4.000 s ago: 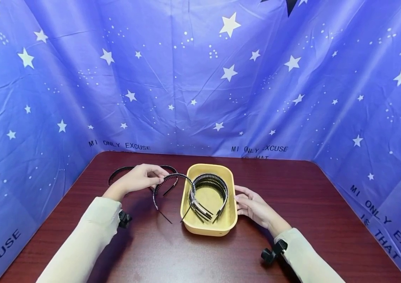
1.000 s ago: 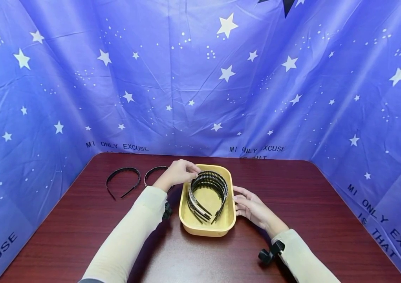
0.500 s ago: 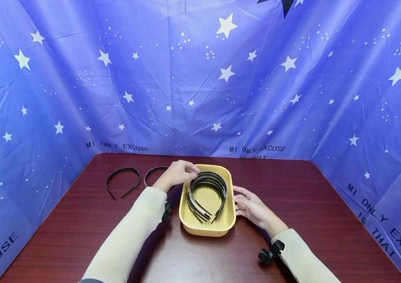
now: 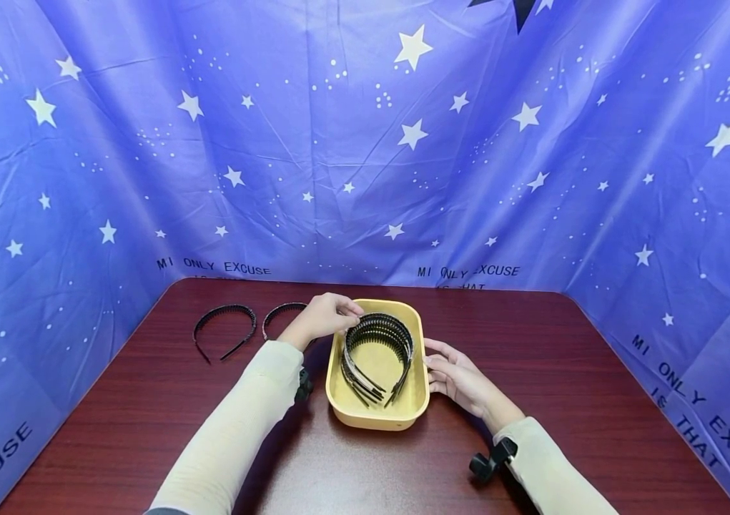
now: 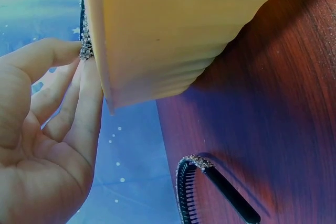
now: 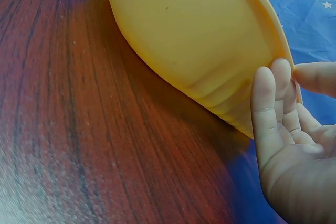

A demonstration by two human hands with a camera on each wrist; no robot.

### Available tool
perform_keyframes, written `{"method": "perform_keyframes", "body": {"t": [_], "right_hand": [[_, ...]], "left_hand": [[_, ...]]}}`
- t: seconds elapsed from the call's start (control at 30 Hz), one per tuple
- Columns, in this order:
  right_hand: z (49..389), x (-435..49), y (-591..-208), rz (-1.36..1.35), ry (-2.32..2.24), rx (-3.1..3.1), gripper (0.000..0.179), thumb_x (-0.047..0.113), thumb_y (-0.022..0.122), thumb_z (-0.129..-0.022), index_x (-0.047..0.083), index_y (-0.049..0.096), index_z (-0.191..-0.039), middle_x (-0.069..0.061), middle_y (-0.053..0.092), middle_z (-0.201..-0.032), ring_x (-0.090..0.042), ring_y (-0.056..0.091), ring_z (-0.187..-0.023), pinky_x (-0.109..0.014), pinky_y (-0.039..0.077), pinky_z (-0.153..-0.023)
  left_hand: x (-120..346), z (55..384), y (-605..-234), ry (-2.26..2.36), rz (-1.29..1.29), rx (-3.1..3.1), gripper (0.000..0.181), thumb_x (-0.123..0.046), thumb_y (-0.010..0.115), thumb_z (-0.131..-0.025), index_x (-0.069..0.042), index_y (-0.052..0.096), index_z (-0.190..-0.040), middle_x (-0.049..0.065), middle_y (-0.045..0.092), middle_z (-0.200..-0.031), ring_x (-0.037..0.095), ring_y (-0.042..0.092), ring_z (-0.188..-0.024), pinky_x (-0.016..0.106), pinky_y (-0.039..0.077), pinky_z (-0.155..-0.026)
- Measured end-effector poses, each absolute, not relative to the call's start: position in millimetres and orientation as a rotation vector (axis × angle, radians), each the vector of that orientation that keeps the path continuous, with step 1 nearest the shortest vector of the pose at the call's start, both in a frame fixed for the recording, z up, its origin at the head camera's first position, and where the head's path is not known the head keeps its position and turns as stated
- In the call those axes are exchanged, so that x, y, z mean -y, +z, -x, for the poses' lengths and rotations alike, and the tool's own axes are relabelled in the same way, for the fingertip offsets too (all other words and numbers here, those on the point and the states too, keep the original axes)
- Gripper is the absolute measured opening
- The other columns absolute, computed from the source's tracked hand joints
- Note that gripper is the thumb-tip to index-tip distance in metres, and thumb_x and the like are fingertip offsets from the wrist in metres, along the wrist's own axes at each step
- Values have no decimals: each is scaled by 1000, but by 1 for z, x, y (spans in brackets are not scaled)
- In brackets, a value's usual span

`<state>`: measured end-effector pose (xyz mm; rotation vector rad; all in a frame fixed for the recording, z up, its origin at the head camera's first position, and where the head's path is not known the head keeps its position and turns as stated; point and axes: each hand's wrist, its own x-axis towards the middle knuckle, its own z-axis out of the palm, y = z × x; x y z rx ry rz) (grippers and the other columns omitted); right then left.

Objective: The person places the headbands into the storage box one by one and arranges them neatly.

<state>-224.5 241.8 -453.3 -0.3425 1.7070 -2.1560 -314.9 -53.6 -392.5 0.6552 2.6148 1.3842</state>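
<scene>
A yellow plastic box (image 4: 379,423) stands on the table, holding several black toothed headbands (image 4: 380,330) nested together. At its far left rim my left hand (image 4: 327,315) pinches a headband; the left wrist view shows the rhinestone-covered band (image 5: 86,45) between thumb and fingertips, right beside the box edge. Most of that band is hidden behind the wall. On the opposite side, my right hand (image 4: 461,375) rests against the box. Its fingertips (image 6: 263,83) touch the outer wall, with another finger at the rim.
Two more headbands lie on the dark red wood table (image 4: 223,429), left of the box: a black one (image 4: 226,309) and a sparkly one (image 4: 277,311), partly covered by my left hand. A blue star-print curtain (image 4: 339,143) encloses the table's back and sides.
Over four seconds my left hand has brought a headband rightward, from left of the box to the nested ones inside. Since half a second ago almost nothing differs. My right hand stays put.
</scene>
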Motion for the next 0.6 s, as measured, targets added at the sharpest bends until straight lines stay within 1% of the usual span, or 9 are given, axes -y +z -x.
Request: {"method": "perform_keyframes", "body": {"t": [0.43,0.6], "right_hand": [[225,-242,-454,326,-2149,-1722,63,8,53,-103,-5,18,-154,-7,64,-107,-15,66,-80,-29,57,-73],[225,-242,-454,331,-2149,-1721,63,8,52,-103,-5,18,-154,-6,64,-108,-15,67,-81,-29,57,-73]], "left_hand": [[57,314,-393,1428,-620,-2583,19,-12,71,-90,-5,76,-106,3,74,-91,14,67,-61,28,58,-65],[60,313,-390,1493,-575,-2532,19,-11,70,-91,-3,75,-108,6,75,-94,16,71,-68,30,59,-67]]}}
